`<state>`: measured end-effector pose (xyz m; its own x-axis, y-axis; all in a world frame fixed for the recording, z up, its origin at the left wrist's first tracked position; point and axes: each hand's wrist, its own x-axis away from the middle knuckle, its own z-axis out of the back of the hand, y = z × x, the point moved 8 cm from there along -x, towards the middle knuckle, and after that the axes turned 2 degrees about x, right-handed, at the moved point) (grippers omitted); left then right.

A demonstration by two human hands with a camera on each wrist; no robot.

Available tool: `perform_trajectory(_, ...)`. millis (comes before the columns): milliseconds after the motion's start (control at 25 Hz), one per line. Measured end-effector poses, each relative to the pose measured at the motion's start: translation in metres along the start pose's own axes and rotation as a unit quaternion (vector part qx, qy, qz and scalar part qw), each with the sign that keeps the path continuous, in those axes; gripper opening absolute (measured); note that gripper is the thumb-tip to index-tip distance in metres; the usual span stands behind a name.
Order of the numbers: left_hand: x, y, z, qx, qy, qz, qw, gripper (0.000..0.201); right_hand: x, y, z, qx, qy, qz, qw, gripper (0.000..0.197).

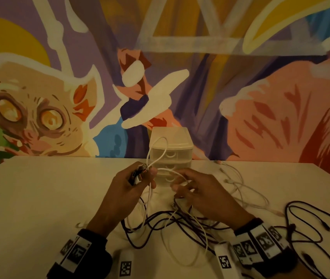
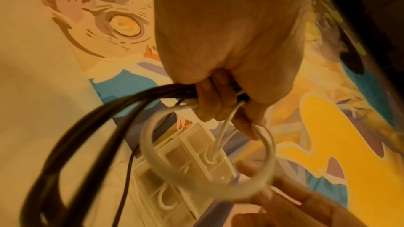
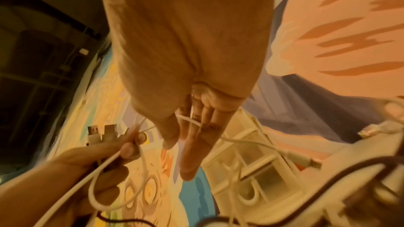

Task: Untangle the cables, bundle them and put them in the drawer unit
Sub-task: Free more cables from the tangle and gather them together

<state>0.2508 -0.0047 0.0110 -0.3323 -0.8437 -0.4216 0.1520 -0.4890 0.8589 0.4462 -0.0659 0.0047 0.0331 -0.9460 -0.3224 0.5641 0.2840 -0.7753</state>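
Note:
My left hand (image 1: pixel 140 177) is raised over the white table (image 1: pixel 39 198) and grips a bunch of cable ends, with USB plugs (image 3: pixel 102 132) sticking out of the fist. From that grip a white cable (image 1: pixel 161 141) loops up in front of the drawer unit (image 1: pixel 178 137), and black cables (image 2: pixel 87 127) hang down to the tangle (image 1: pixel 160 220) on the table. Just to the right, my right hand (image 1: pixel 182 188) has its fingers (image 3: pixel 192 161) spread and mostly straight. A strand of the white cable (image 3: pixel 188 119) lies across them. The unit's drawers look closed.
More white cables (image 1: pixel 240 190) trail across the table right of the drawer unit, and long black loops (image 1: pixel 301 218) lie at the far right. Two white tagged blocks (image 1: pixel 126 266) (image 1: pixel 223 260) stand near the front edge. A painted wall rises directly behind the table.

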Motion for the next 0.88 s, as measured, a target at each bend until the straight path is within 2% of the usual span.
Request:
perform_trajectory(40,-0.001,0.001,0.000,0.011,0.003,-0.004,1.000,0.031,-0.003,-0.007,0.013,-0.009,0.037,0.019,0.999,0.021)
perform_trajectory(120,-0.006,-0.004,0.008,0.038,0.031,0.004,0.999,0.029,0.001,-0.013,0.078,0.001,0.191,0.055,0.980,0.019)
perform_trajectory(160,-0.007,-0.009,0.015,0.053,0.053,0.019,0.997,0.031,0.010,-0.003,0.120,0.051,0.249,0.040,0.966,0.019)
perform_trajectory(200,-0.009,-0.014,0.022,0.063,0.075,0.034,0.995,0.036,0.017,0.013,0.158,0.160,0.255,-0.005,0.954,0.019)
perform_trajectory(240,-0.010,-0.019,0.030,0.071,0.095,0.049,0.992,0.042,0.025,0.038,0.189,0.302,0.202,-0.107,0.926,0.024)
perform_trajectory(280,-0.011,-0.022,0.035,0.077,0.111,0.059,0.989,0.048,0.043,0.068,0.212,0.421,0.118,-0.243,0.866,0.033)
perform_trajectory(320,-0.011,-0.024,0.037,0.081,0.119,0.062,0.988,0.048,0.064,0.093,0.225,0.509,0.034,-0.338,0.791,0.040)
perform_trajectory(360,-0.011,-0.024,0.036,0.085,0.121,0.062,0.987,0.046,0.076,0.098,0.221,0.535,-0.019,-0.360,0.764,0.047)
perform_trajectory(400,-0.012,-0.022,0.033,0.087,0.122,0.065,0.987,0.043,0.074,0.091,0.200,0.500,-0.041,-0.324,0.802,0.054)
perform_trajectory(440,-0.010,-0.021,0.029,0.087,0.121,0.073,0.986,0.043,0.062,0.070,0.167,0.424,-0.038,-0.225,0.877,0.058)
perform_trajectory(480,-0.009,-0.017,0.025,0.083,0.117,0.081,0.986,0.046,0.049,0.035,0.128,0.332,-0.015,-0.095,0.938,0.060)
perform_trajectory(520,-0.008,-0.013,0.021,0.079,0.112,0.087,0.987,0.049,0.037,0.002,0.087,0.267,-0.015,0.003,0.964,0.063)
perform_trajectory(560,-0.007,-0.009,0.017,0.079,0.105,0.091,0.987,0.051,0.029,-0.017,0.048,0.245,-0.038,0.067,0.966,0.068)
perform_trajectory(600,-0.007,-0.005,0.014,0.084,0.100,0.089,0.987,0.051,0.020,-0.025,0.012,0.262,-0.076,0.091,0.958,0.073)
perform_trajectory(640,-0.008,0.002,0.014,0.091,0.098,0.083,0.988,0.051,0.012,-0.018,-0.019,0.300,-0.125,0.080,0.942,0.072)
perform_trajectory(720,-0.010,0.013,0.025,0.105,0.114,0.066,0.986,0.050,0.003,-0.006,-0.052,0.396,-0.200,0.050,0.895,0.047)
perform_trajectory(760,-0.011,0.019,0.036,0.110,0.130,0.056,0.984,0.050,-0.001,-0.007,-0.050,0.418,-0.190,0.062,0.886,0.031)
perform_trajectory(800,-0.012,0.023,0.049,0.118,0.148,0.046,0.981,0.050,-0.007,-0.010,-0.038,0.410,-0.162,0.085,0.893,0.022)
perform_trajectory(880,-0.013,0.031,0.075,0.153,0.187,0.034,0.970,0.049,-0.013,-0.022,0.011,0.333,-0.078,0.096,0.935,0.016)
